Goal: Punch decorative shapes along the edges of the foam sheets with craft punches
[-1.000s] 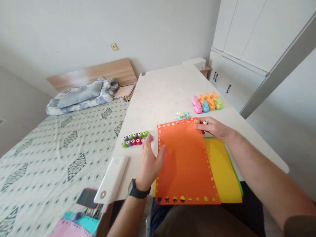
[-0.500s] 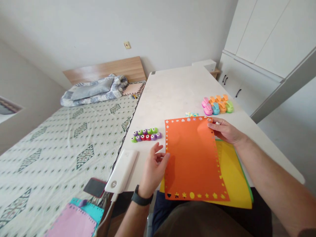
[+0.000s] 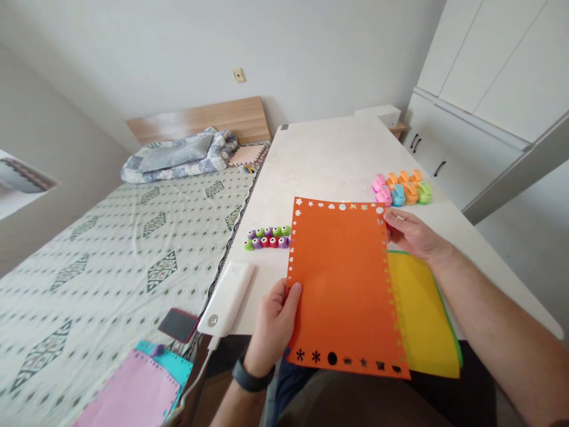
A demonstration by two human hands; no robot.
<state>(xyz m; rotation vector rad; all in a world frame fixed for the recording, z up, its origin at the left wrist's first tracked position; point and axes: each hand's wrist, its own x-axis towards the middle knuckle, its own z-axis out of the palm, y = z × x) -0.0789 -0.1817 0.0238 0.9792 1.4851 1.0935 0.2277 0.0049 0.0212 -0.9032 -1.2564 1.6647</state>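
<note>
An orange sheet [image 3: 342, 279] with punched shapes along its edges is lifted off the white table [image 3: 320, 160]. My left hand [image 3: 273, 323] pinches its left edge low down. At the sheet's upper right corner my right hand [image 3: 411, 234] has its fingers closed; what it grips is hidden behind the sheet. A yellow sheet [image 3: 420, 314] lies on the table beneath, with a green edge showing under it. A row of small purple, green and red punches [image 3: 268, 237] sits left of the orange sheet. Larger pink, orange, blue and green punches [image 3: 402, 190] stand beyond my right hand.
A white power bank [image 3: 226, 296] lies at the table's left edge. On the patterned bed [image 3: 111, 261] to the left are a dark phone [image 3: 178, 325], pink and teal sheets [image 3: 137, 385] and a folded blanket [image 3: 178, 157]. White cupboards [image 3: 471, 77] stand at the right.
The orange sheet has been raised off the table. My left hand went from resting open beside it to pinching its left edge. The camera view has shifted left.
</note>
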